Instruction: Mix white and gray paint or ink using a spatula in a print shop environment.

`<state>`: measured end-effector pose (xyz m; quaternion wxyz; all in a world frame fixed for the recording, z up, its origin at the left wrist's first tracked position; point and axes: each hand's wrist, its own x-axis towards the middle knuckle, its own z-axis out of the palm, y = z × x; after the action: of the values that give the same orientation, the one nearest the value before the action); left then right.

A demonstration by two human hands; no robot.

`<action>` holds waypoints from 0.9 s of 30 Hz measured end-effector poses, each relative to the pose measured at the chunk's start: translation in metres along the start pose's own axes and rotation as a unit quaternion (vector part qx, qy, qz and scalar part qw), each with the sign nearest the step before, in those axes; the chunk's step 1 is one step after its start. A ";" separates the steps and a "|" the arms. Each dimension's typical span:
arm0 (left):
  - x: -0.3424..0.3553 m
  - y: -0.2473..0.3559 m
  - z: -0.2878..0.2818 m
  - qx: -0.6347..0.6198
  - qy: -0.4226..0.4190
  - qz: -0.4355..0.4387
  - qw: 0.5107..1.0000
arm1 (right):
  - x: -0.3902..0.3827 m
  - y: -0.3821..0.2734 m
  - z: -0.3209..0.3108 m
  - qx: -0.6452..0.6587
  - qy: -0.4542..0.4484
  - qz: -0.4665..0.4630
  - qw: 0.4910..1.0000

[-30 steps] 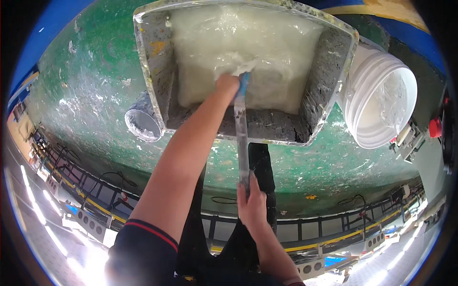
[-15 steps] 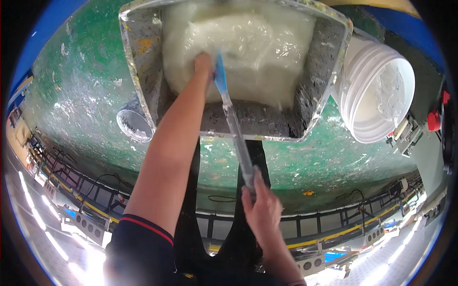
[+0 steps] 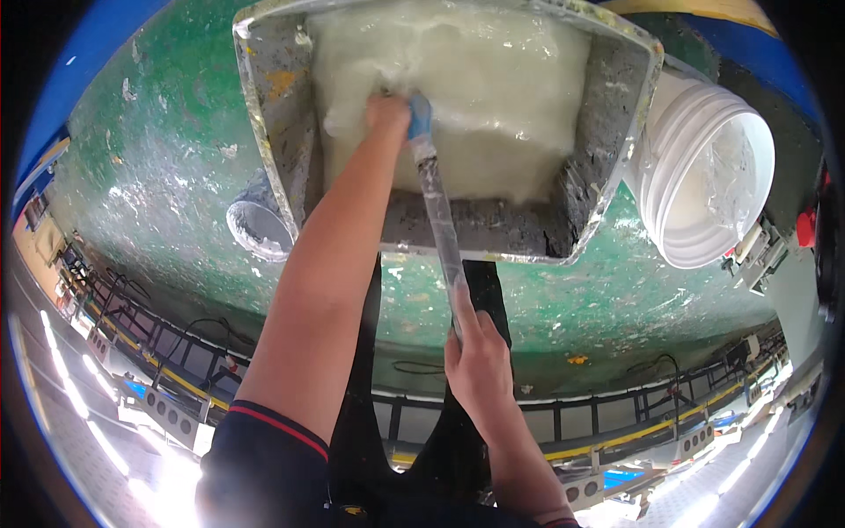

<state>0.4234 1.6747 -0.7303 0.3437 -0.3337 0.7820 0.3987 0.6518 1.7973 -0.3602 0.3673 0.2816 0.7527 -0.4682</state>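
Observation:
A large grey tub (image 3: 414,229), its rim crusted with paint or slurry, holds a pale, cloudy, wet liquid (image 3: 493,132). My right hand (image 3: 480,356) is wrapped round the lower end of a long grey, clear-wrapped handle (image 3: 437,211). At the handle's far end is a blue part (image 3: 420,116), whose tip reaches the liquid. My left hand (image 3: 387,113) is curled at the liquid's surface, right beside the blue part. Its fingertips are hidden, and whether it grips anything cannot be made out.
A white ribbed bucket (image 3: 651,194) lined with clear plastic stands right of the tub. To the left is a smaller, smeared grey container (image 3: 257,231). The green floor (image 3: 167,167) is splattered white. A black frame with a yellow rail (image 3: 563,453) runs behind my legs.
The tool's blue end has moved slightly right and stands closer to my left hand. My right hand has turned on the handle. The liquid's ripples have shifted; the view has moved slightly.

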 end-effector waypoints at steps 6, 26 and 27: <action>-0.053 -0.010 0.051 0.401 -0.097 0.097 0.906 | 0.008 0.009 0.014 -0.083 -0.011 0.087 0.993; -0.091 -0.030 0.064 0.467 -0.299 0.106 0.825 | -0.023 0.036 0.005 -0.087 0.009 0.061 0.994; -0.082 -0.022 0.046 0.473 -0.284 0.105 0.827 | -0.037 0.027 0.009 -0.056 0.014 0.037 0.998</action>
<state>0.4983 1.7241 -0.6936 0.6224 0.0824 0.7730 0.0909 0.6962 1.7965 -0.3458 0.3893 0.2948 0.7719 -0.4071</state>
